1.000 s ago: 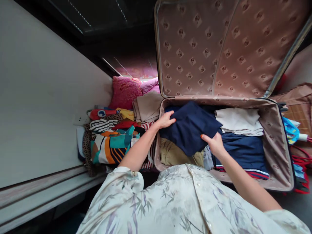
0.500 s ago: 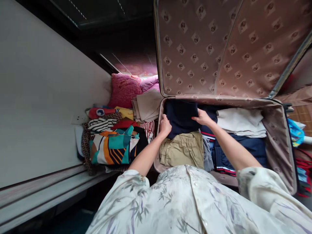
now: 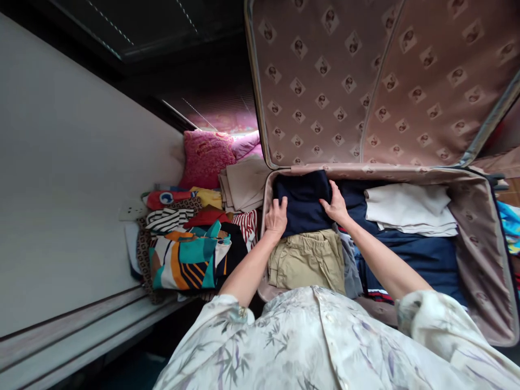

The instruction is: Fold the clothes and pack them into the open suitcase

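Suitcase [image 3: 479,254]: open, patterned lid upright at 12 o'clock; no lettering legible on the lining.
Clothes pile [image 3: 187,244]: outside, at 9 o'clock of the case, within reach.
Navy garment [image 3: 303,203]: folded, far left corner of the case, above khaki shorts [image 3: 306,260].
Left hand [image 3: 277,216]: flat, fingers spread, pressing its left edge.
Right hand [image 3: 336,206]: flat, pressing its right edge; neither grips.

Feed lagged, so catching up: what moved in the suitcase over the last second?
The navy garment went from the middle to the suitcase's far-left corner, now a compact fold. The left hand and right hand rest flat on it. Khaki trousers and white fold stayed put.
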The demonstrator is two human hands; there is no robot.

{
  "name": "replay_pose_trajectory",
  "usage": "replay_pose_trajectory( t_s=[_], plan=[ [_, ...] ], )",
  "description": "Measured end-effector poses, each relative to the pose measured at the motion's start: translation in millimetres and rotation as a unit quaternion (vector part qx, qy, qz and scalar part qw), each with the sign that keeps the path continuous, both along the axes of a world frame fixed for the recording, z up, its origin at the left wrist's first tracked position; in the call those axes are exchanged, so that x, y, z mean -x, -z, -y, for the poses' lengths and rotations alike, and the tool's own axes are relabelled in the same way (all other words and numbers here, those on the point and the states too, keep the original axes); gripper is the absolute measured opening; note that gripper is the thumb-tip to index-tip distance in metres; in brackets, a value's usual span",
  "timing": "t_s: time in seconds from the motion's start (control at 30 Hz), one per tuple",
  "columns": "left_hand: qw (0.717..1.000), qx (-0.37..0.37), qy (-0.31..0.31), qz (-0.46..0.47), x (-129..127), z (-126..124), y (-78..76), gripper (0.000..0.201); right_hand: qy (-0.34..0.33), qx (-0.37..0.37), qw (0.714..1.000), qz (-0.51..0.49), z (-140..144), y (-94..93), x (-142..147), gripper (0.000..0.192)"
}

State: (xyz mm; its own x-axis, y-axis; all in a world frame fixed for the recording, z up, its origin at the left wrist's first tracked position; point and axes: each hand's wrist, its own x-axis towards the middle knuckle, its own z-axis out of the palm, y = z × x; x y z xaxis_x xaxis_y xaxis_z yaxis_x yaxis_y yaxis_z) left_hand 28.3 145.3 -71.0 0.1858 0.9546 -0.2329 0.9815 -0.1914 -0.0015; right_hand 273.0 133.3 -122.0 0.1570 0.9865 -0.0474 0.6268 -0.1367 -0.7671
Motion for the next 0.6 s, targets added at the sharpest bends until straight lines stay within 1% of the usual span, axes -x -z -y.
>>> replay_pose_trajectory(
  t_s=[0.07,0.13,0.2,0.27,0.3,0.33,0.4,0.47,0.5,0.53,0.57,0.6],
  plan=[
    [0.999,0.032,0.002,-0.044,-5,-4,7.0,0.061,0.034,0.052,0.998,0.017,-3,4.0,9,0.079],
    [0.997,0.05,-0.005,-0.062,-11,-10,13.8,0.063,0.051,0.088,0.994,0.034,-5,4.6,15,0.073],
    [0.997,0.052,-0.013,-0.06,-14,-13,17.2,0.065,0.054,0.095,0.992,0.065,-3,-0.8,17,0.069],
    [0.997,0.043,-0.021,-0.055,-17,-11,15.3,0.065,0.05,0.076,0.988,0.126,4,-12.7,19,0.068],
    [0.998,0.033,-0.02,-0.052,-18,-8,12.7,0.065,0.035,0.052,0.984,0.165,8,-20.4,20,0.068],
    [0.999,0.018,-0.011,-0.046,-19,-4,9.6,0.063,0.005,0.019,0.979,0.204,12,-28.4,22,0.067],
    [0.999,-0.014,0.035,-0.019,-23,5,3.7,0.061,-0.098,-0.068,0.958,0.261,18,-42.2,27,0.065],
    [0.994,-0.027,0.1,0.021,-27,9,2.0,0.069,-0.206,-0.13,0.928,0.28,16,-47.5,30,0.064],
    [0.991,-0.019,0.124,0.037,-27,9,3.5,0.075,-0.238,-0.137,0.919,0.284,13,-45.7,30,0.065],
    [0.989,-0.004,0.138,0.048,-26,7,6.6,0.079,-0.252,-0.127,0.915,0.288,9,-40.9,28,0.064],
    [0.988,0.015,0.145,0.053,-24,4,11.0,0.082,-0.246,-0.105,0.917,0.295,5,-33.7,24,0.062],
    [0.988,0.033,0.145,0.053,-21,0,16.4,0.084,-0.226,-0.075,0.923,0.304,2,-25.0,19,0.061]
  ],
)
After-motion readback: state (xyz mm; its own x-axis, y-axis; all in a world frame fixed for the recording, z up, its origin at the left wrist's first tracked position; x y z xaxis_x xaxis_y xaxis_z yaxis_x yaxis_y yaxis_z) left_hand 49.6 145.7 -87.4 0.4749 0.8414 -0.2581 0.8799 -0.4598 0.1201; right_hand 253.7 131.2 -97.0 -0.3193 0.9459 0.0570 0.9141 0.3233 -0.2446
